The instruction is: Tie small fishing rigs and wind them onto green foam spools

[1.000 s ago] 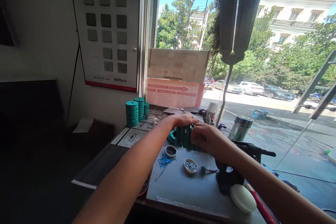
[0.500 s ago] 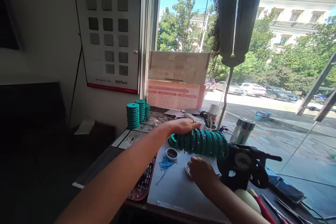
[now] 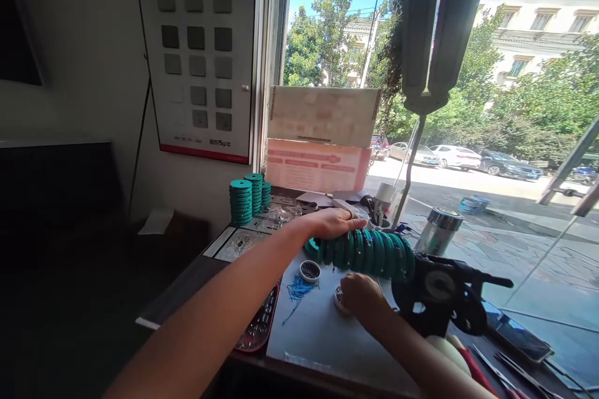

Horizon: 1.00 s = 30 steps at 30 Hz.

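My left hand (image 3: 333, 223) lies over the top of a row of green spools (image 3: 369, 254) mounted on a black holder (image 3: 437, 290). One digit stretches to the right along the spools; the other fingertips are hidden behind them. Small shiny bits dot the spools. Below the row, my right hand (image 3: 361, 296) dips its bunched fingers into a small white dish (image 3: 340, 302); what they pinch, if anything, is hidden. To its left stand a round dish of dark small pieces (image 3: 310, 271) and a heap of blue strips (image 3: 299, 288).
Stacked green spools (image 3: 241, 202) stand at the back left. A red-rimmed tray (image 3: 269, 324) of small shiny pieces lies under my left forearm. Right of the holder are a phone (image 3: 519, 330), tweezers (image 3: 524, 368) and red-handled pliers (image 3: 472, 365). A lidded jar (image 3: 440, 230) stands behind.
The camera view has shifted slightly, so the scene sits a little further right. My left hand stays on the spools and my right hand stays at the white dish.
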Motion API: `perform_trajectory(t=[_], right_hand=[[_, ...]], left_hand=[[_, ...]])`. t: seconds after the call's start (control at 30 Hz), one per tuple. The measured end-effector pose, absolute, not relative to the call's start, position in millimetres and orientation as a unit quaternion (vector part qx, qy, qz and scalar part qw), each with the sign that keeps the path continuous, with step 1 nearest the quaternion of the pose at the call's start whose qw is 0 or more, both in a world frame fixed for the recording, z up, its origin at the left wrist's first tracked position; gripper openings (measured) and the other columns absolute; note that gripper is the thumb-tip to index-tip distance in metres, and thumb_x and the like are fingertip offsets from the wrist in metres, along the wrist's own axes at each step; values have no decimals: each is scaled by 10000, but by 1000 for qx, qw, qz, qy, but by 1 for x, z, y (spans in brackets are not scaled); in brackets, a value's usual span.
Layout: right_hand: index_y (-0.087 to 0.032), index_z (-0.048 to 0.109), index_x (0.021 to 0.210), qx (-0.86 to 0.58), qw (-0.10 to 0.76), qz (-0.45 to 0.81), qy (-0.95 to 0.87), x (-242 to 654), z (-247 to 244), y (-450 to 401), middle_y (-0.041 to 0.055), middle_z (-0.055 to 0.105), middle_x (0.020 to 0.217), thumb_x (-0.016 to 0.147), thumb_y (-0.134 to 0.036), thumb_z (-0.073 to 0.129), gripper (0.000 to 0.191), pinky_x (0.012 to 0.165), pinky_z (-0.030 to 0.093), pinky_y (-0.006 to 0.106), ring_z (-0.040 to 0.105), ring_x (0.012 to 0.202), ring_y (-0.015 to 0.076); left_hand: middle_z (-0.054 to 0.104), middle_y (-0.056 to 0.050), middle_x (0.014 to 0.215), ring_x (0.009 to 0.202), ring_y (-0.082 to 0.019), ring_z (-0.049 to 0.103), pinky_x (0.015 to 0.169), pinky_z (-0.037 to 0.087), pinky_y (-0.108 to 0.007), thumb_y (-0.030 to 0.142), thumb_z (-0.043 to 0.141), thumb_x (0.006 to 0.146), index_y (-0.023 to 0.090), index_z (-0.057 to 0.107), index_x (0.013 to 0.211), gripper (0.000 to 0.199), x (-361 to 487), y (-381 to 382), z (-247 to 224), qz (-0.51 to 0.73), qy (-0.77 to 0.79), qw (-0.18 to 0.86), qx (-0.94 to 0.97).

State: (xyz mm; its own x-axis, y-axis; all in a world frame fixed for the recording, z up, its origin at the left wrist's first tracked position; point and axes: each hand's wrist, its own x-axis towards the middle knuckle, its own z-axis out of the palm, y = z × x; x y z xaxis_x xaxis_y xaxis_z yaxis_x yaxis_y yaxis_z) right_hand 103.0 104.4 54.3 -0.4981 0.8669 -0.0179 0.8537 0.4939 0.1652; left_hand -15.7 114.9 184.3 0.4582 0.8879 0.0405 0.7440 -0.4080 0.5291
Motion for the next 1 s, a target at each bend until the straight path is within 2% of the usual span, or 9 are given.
perform_trajectory(t=[0.1,0.23,0.4,0.43,0.53,0.6,0.73,1.0], right_hand=[[-91,629,806,505,40,78,859,106,57,104,72,669,810,822,-99,503,127,680,494,321,628,779,177],[-76,662,801,510,5,81,856,109,61,98,162,672,797,755,50,423,274,613,485,321,641,763,257],[-149,672,710,464,-40,43,884,119,84,70,94,678,730,749,-81,507,182,584,465,277,636,704,226],[-172,667,698,448,-74,26,891,124,95,64,63,673,704,751,-128,524,158,580,458,259,627,678,202],[-189,646,697,387,-349,-88,849,142,139,63,15,633,621,766,-297,515,183,525,429,241,568,559,156],[-175,646,672,399,-431,-112,802,152,165,76,15,617,591,730,-348,528,216,509,406,255,548,544,161],[-137,644,618,393,-424,-205,790,156,185,112,4,565,510,667,-384,542,272,482,370,256,495,493,145],[-123,650,622,392,-417,-195,797,150,173,119,-1,545,505,679,-399,531,306,488,340,250,472,501,137]], left_hand=[[543,-41,765,778,-186,502,713,374,-284,540,311,771,156,518,722,439,-16,115,184,162,497,228,822],[557,-38,772,804,-184,508,741,372,-279,518,325,778,153,536,723,426,-16,117,185,166,494,238,820],[597,-67,859,862,-200,519,782,380,-304,498,380,768,123,578,825,428,-17,119,184,189,474,269,817],[604,-68,880,872,-193,523,788,384,-299,468,403,771,120,581,854,399,-17,119,184,200,460,279,819],[616,-50,916,889,-149,534,807,389,-255,303,475,775,128,585,911,248,-17,118,182,250,400,307,827],[624,-38,884,863,-132,542,809,392,-248,230,528,742,130,599,884,188,-17,116,180,289,369,313,826],[623,-21,763,746,-130,547,754,414,-277,230,617,655,125,620,781,164,-17,116,175,355,354,312,807],[581,3,651,645,-106,505,651,409,-244,255,613,623,117,595,675,149,-13,123,163,434,339,343,761]])
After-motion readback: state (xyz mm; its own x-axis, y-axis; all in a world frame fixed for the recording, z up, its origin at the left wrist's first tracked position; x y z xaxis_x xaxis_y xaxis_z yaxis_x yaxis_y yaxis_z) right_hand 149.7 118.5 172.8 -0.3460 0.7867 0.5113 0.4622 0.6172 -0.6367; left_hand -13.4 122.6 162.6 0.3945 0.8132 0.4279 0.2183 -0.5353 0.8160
